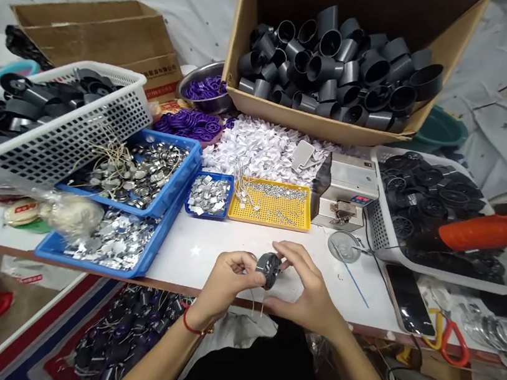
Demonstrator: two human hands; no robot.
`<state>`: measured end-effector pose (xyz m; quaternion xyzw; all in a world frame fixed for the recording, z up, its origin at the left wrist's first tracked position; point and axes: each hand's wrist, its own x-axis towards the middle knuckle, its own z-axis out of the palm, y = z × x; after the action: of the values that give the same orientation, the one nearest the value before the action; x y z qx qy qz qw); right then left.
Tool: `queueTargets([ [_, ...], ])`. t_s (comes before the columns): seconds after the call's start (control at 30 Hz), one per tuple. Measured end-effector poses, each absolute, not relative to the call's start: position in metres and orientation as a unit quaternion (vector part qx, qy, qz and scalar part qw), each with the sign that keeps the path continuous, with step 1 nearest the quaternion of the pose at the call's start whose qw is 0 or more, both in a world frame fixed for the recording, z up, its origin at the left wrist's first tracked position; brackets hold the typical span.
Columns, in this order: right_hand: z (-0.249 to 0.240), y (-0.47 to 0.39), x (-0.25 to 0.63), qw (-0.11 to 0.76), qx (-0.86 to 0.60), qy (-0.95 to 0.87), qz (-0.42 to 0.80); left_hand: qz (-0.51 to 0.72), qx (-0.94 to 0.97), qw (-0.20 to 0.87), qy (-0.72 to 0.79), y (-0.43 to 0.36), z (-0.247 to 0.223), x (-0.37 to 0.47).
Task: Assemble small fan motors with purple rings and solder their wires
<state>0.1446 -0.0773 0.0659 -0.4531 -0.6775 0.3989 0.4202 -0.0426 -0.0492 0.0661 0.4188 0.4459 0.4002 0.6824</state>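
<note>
Gripping a dark grey wheel-like part [266, 269] between thumb and fingers, the left hand [230, 280] holds it near the front edge of the white tabletop [200, 233]. The right hand [305, 285] is spread beside it; contact cannot be confirmed. Tabletop separates both hands from the yellow perforated tray [268, 222]; rightward, a smartphone [409, 299] borders the edge.

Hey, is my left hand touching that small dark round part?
Touching. The head view shows the left hand gripping the dark round part, with the thumb lying over its near lower edge.
</note>
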Motion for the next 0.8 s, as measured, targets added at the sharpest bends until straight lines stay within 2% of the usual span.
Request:
queueTargets([
  [0.1,0.058,-0.080,0.135,0.439,-0.462,-0.663,0.393,0.401,0.383,0.705,0.442,-0.053,0.066,-0.035],
  [0.2,0.051,-0.081,0.131,0.466,-0.484,-0.570,0.474,0.385,0.419,0.708,0.418,-0.057,0.067,-0.032],
  [0.3,0.039,-0.084,0.138,0.449,-0.526,-0.481,0.539,0.370,0.515,0.642,0.431,-0.056,0.059,-0.034],
  [0.33,0.033,-0.085,0.142,0.436,-0.561,-0.476,0.518,0.370,0.569,0.584,0.447,-0.055,0.052,-0.036],
  [0.4,0.016,-0.086,0.151,0.393,-0.662,-0.503,0.393,0.347,0.690,0.427,0.470,-0.049,0.033,-0.040],
  [0.5,-0.012,-0.089,0.165,0.241,-0.772,-0.572,0.139,0.254,0.808,0.241,0.474,-0.040,0.000,-0.041],
  [0.6,-0.029,-0.096,0.172,0.107,-0.784,-0.610,0.042,0.203,0.832,0.195,0.478,-0.037,-0.022,-0.039],
  [0.8,-0.021,-0.104,0.181,0.028,-0.748,-0.657,0.087,0.215,0.831,0.174,0.483,-0.035,-0.020,-0.031],
])
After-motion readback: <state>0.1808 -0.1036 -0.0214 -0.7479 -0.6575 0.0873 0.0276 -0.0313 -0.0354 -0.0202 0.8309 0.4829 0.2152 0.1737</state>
